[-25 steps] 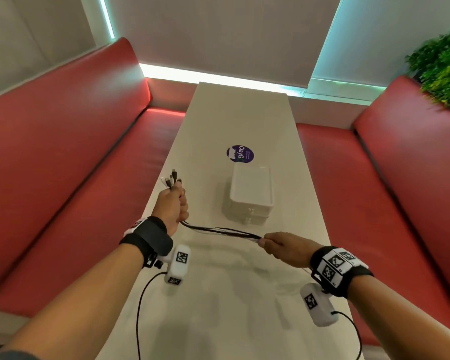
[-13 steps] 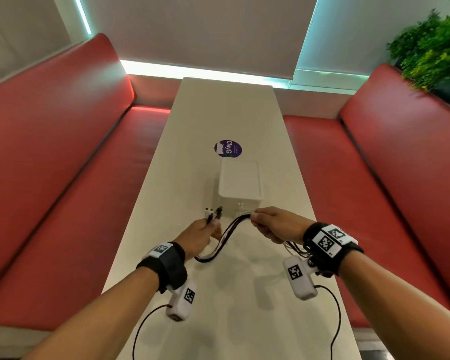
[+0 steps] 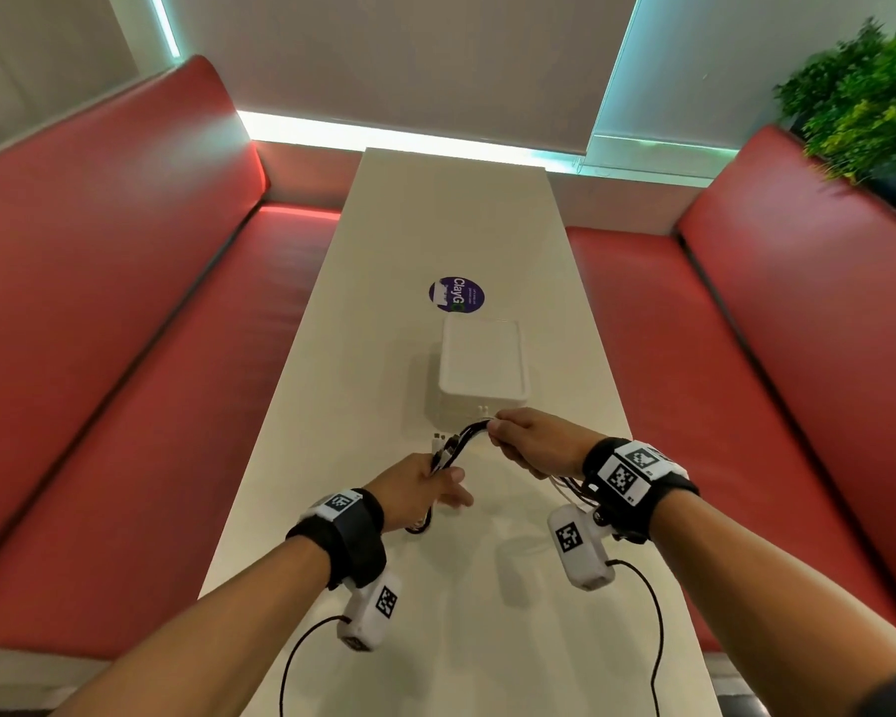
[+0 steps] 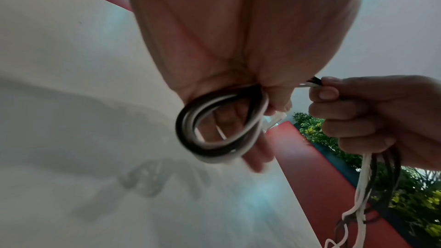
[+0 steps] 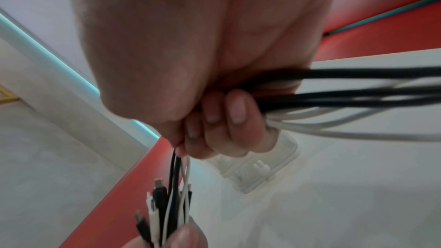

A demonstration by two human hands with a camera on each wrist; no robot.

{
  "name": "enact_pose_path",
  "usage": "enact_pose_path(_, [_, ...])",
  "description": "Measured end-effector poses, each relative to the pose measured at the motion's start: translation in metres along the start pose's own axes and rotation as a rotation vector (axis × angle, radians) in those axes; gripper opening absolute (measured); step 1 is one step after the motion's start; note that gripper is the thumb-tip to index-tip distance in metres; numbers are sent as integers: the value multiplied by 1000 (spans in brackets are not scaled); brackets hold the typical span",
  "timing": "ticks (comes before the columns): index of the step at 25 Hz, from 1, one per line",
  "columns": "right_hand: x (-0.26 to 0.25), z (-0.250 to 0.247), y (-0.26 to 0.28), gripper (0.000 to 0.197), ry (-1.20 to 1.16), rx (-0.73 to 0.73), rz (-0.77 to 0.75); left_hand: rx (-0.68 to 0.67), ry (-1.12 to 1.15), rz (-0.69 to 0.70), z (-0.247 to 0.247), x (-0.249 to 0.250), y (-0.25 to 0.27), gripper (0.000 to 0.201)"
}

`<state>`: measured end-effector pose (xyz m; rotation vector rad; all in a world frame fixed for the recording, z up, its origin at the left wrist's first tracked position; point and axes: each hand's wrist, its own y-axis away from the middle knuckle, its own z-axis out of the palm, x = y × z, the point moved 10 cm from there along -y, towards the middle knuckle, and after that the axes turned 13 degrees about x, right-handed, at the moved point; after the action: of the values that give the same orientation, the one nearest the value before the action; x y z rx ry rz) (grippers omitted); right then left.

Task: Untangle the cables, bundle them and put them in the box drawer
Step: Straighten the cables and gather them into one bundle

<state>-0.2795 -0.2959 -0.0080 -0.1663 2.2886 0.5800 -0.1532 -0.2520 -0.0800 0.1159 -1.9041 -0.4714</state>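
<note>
Several black and white cables [image 3: 461,441] run between my two hands above the white table [image 3: 451,209]. My left hand [image 3: 420,483] pinches them near their plug ends [image 5: 157,205], and a loop of the cables [image 4: 214,129] hangs under its palm. My right hand [image 3: 531,442] grips the bundle in a fist just in front of the white drawer box [image 3: 482,370]; the loose tails [image 4: 365,186] trail below that wrist. The box [image 5: 255,167] stands shut in the middle of the table.
A round purple sticker [image 3: 456,295] lies on the table beyond the box. Red bench seats [image 3: 151,354] flank the table on both sides, and a green plant [image 3: 859,90] stands at the far right. Black wrist-camera leads [image 3: 653,628] hang over the near table.
My hands have come together in front of the box. The stretched cables have folded into a loop under my left hand, and my right hand has moved up and forward to the box.
</note>
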Motion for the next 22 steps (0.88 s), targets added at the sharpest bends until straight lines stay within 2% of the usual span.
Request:
enact_pose_path(3, [-3,1,-5,32,25,42,-32,91,201,-47,-11,-1,-5,31])
enact_pose_path(8, [-1,11,-10,31,-23,63,-48,334,223,-77,-42,0,-13,47])
enact_pose_path(10, [7,22,-7,31,-43,32,-53,441,396,-113,-63,2,-16,46])
enact_pose_path(12, [20,33,-1,31,65,12,-51,498,577,-161,-79,1,-18,44])
enact_pose_path(14, [25,35,2,32,164,75,-56,496,610,-181,-75,-3,-17,43])
enact_pose_path(17, [15,40,3,30,149,159,-106,435,562,-199,-46,-2,-16,40])
enact_pose_path(22, [9,64,9,23,246,58,-199,439,377,-111,-29,19,-27,59])
